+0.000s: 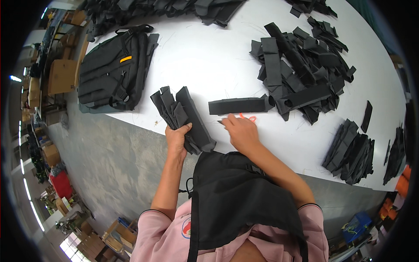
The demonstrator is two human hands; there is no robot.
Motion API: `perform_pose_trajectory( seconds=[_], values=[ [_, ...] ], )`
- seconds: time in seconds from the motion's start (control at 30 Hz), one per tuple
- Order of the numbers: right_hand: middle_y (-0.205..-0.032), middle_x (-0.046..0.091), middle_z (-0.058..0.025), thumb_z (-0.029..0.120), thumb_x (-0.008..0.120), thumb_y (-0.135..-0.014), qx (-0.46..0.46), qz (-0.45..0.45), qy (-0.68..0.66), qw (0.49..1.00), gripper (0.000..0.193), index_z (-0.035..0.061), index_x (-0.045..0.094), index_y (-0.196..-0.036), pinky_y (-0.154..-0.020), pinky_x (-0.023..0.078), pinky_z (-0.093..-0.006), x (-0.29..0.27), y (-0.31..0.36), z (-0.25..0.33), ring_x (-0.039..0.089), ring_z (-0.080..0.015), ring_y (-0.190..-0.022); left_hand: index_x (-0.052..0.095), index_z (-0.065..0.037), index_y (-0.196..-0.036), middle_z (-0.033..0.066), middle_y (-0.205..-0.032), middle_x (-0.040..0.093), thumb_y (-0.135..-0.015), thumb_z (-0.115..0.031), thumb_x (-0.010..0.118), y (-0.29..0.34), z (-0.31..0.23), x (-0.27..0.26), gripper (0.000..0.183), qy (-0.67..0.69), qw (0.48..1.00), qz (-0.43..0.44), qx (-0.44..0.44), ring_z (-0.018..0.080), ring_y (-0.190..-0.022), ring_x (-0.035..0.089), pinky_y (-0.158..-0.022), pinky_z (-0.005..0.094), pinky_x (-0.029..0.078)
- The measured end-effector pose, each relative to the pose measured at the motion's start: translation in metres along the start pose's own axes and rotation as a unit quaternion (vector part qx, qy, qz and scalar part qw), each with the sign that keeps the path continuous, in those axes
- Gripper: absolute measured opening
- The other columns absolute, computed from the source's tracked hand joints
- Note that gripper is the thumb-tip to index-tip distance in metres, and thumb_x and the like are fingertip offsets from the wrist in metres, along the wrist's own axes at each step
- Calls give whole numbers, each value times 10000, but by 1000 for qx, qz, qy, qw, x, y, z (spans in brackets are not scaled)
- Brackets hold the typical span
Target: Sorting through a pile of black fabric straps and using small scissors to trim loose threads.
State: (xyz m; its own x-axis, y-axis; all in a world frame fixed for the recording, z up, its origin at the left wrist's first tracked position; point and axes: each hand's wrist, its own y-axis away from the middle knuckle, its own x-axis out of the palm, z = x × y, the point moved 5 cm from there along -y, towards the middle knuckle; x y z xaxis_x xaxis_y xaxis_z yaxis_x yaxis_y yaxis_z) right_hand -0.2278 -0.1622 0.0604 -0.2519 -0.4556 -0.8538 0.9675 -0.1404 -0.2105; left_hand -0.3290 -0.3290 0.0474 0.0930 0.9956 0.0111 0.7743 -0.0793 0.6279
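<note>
My left hand (pixel 176 139) is closed around a bundle of folded black fabric strips (pixel 176 111) at the table's near edge, thumb on top. One longer flat strip lies along the bundle's right side. My right hand (pixel 242 134) is closed over scissors, whose orange handle loops (pixel 249 118) show beyond the fingers and whose dark tip points left; the rest is hidden under the hand. Just beyond that hand a single black fabric strip (pixel 238 105) lies flat on the white table (pixel 196 56), its right end touching a large loose pile of black strips (pixel 301 70).
A black backpack (pixel 113 70) lies at the table's left edge. More black pieces (pixel 161 8) are heaped at the far side. Stacked strips (pixel 349 153) stand near the right front edge, with a lone strip (pixel 367 116) beside them. A black apron (pixel 244 192) hangs before me.
</note>
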Motion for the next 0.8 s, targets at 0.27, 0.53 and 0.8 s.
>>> perform_pose_trajectory(
  seconds=[0.27,0.53,0.8],
  values=[
    [-788,488,-50,74,583,-733,3,53,31,998,145,69,536,-870,-567,424,-327,13,-7,11,564,-201,-631,538,47,-1055,106,-954,603,-702,79,610,2,-6,2,362,11,1000,0,3,216,-807,610,-762,312,497],
    [-865,519,-56,101,634,-757,129,59,-59,988,213,76,551,-952,-580,472,-339,-8,28,-30,604,-233,-673,529,33,-1055,112,-941,600,-672,77,633,3,-33,-16,399,65,997,5,31,233,-808,619,-756,336,523],
    [-1015,437,-147,-69,567,-673,222,34,-28,974,365,21,495,-1020,-590,491,-414,-1,3,-84,592,-325,-721,520,0,-1100,92,-903,591,-725,0,609,-35,38,11,386,109,951,253,-137,232,-819,599,-771,376,518]
  ],
)
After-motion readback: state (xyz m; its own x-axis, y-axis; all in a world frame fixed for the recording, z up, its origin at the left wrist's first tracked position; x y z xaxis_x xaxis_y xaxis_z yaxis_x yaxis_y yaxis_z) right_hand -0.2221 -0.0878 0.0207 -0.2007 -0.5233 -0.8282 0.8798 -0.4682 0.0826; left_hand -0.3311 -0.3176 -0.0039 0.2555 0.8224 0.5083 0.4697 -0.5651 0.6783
